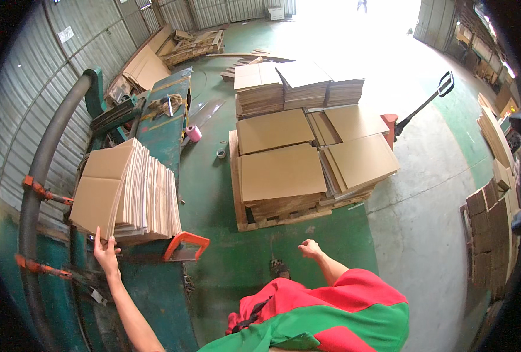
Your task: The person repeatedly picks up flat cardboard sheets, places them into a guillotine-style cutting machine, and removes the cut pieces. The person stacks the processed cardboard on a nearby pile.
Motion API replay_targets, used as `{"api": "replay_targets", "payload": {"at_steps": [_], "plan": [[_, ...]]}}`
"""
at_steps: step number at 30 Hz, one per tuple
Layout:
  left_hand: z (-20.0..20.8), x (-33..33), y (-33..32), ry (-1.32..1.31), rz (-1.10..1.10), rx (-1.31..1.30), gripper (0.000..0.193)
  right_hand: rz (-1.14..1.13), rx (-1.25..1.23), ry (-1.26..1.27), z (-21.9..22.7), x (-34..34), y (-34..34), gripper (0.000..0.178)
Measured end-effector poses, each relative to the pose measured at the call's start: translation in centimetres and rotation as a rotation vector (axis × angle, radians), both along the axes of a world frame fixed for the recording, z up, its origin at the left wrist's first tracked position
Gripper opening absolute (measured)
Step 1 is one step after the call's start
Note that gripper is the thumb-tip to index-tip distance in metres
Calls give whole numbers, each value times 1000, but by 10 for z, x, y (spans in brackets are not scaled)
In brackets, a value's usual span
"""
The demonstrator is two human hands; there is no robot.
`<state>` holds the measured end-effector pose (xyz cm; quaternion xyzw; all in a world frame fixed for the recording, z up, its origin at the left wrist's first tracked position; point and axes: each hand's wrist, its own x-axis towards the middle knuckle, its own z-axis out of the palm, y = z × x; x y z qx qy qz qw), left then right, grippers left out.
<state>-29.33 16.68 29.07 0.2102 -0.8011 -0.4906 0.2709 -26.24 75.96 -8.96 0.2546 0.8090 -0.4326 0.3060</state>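
My left hand (105,256) is at the lower edge of a stack of folded cardboard sheets (101,183), its fingers stretched out and the index finger against the front sheet. The sheets stand on edge, leaning together, on a green machine bed (165,146). An orange bracket-shaped handle (189,239) is beside the stack's lower right end. In front of my body, my right hand (311,249) hangs over the green floor with its fingers curled in. Nothing shows in it, and it is apart from the pallet load.
Flat cardboard piles (281,176) lie on a wooden pallet (234,206) ahead, with a pallet jack handle (430,100) behind right. A thick dark pipe (37,152) curves along the left. A pink roll (193,134) and a tape roll (221,154) are near the machine. More cardboard (488,234) stands right.
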Motion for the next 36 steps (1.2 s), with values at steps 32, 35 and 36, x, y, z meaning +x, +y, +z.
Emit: {"api": "replay_targets", "payload": {"at_steps": [32,35,36], "plan": [[-153,421,-68,-195,750,400,64,1117,-954,448,316,58,-452,47],[-146,416,-92,-152,617,343,66,1120,-589,454,307,39,-498,44],[-146,412,-95,-29,600,329,67,1115,-582,475,301,34,-507,42]]}}
